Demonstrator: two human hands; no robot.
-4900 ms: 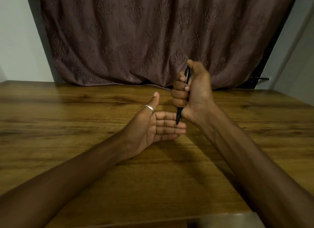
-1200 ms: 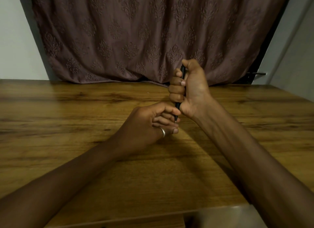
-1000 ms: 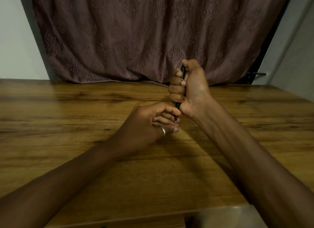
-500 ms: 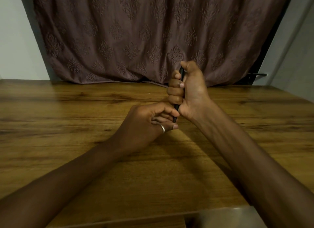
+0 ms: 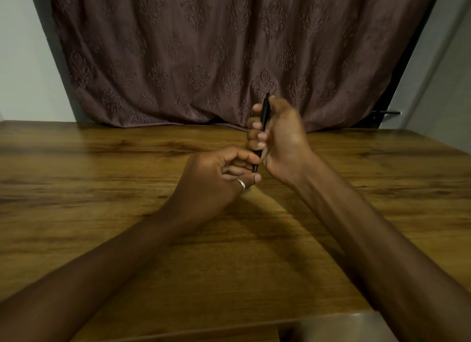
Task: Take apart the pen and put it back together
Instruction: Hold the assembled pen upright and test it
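A black pen (image 5: 265, 112) is held nearly upright above the wooden table (image 5: 102, 188), its top end tipped slightly to the right and its lower end pointing down toward the tabletop. The upper and middle barrel is wrapped by the right hand (image 5: 280, 137), whose fingers (image 5: 254, 135) are curled fully around it from the left while the thumb is laid along the top; only the top end and a short lower stretch of the pen are left exposed. The right hand is slightly blurred. Just below that fist, the pen's lower end is pinched by the left hand (image 5: 216, 178), with the forefinger bent over it from above and the thumb (image 5: 254, 178) pressed in from beneath; the remaining fingers are folded loosely into the palm. The tip itself is hidden between those fingers, so whether any part has been loosened cannot be told. A silver ring (image 5: 241, 185) is worn on the left thumb. The two hands are touching around the pen, above the middle of the table and toward its far side. Both bare forearms are stretched from the near edge of the table toward the pen. Beyond the pen, at the far edge of the table, a dull purple patterned curtain (image 5: 204, 61) is hung, its hem resting on the tabletop.
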